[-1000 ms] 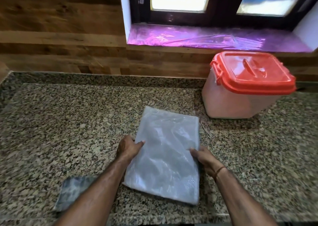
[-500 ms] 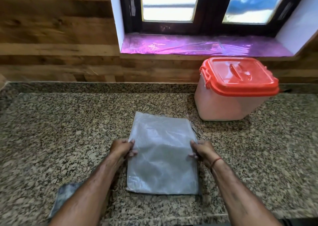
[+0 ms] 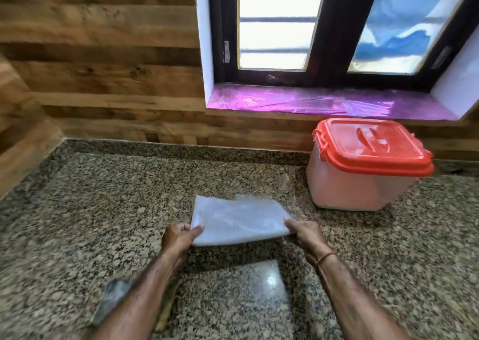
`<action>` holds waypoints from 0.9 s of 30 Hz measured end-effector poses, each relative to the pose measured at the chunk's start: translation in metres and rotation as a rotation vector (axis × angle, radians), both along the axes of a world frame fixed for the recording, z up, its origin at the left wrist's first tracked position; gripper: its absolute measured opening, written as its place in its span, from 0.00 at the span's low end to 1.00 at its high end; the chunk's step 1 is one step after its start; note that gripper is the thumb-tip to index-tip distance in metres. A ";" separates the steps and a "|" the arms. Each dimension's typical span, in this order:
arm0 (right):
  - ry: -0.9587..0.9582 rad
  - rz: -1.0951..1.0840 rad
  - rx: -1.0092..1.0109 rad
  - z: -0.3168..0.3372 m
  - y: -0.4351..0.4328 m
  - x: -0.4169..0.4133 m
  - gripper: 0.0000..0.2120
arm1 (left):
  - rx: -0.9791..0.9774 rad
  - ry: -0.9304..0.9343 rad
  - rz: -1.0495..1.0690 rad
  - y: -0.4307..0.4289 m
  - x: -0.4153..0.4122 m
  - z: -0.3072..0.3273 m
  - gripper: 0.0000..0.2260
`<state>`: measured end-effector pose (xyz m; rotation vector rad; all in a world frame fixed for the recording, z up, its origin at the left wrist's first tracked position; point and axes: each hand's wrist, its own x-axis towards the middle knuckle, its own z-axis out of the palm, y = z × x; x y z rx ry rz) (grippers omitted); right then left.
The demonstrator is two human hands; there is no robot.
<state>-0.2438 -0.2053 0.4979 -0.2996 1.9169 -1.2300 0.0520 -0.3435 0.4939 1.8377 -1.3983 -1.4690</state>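
A translucent white plastic bag (image 3: 238,219) is held above the granite counter (image 3: 103,210), folded or lifted so only its upper half shows. My left hand (image 3: 180,237) pinches its left edge between thumb and fingers. My right hand (image 3: 304,233) grips its right edge, a red thread round the wrist. The bag's near edge hangs free over the counter, casting a shadow below it.
A pale plastic container (image 3: 363,181) with a red clip-on lid stands at the back right by the wooden wall. A purple-covered window sill (image 3: 324,101) runs above it. A small grey piece (image 3: 114,295) lies on the counter under my left forearm.
The bag lay flat on the counter with my hands at its sides; now both hands have lifted its near part up and away. The camera has tilted upward.
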 end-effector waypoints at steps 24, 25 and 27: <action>-0.389 -0.030 -0.105 -0.067 0.051 0.054 0.11 | 0.016 -0.486 -0.202 0.069 -0.028 -0.041 0.30; -0.335 -0.013 -0.049 -0.066 0.048 0.058 0.08 | -0.078 -0.575 -0.296 0.068 -0.029 -0.041 0.31; -0.292 0.013 -0.008 -0.065 0.042 0.056 0.07 | -0.271 -0.694 -0.467 0.058 -0.031 -0.047 0.33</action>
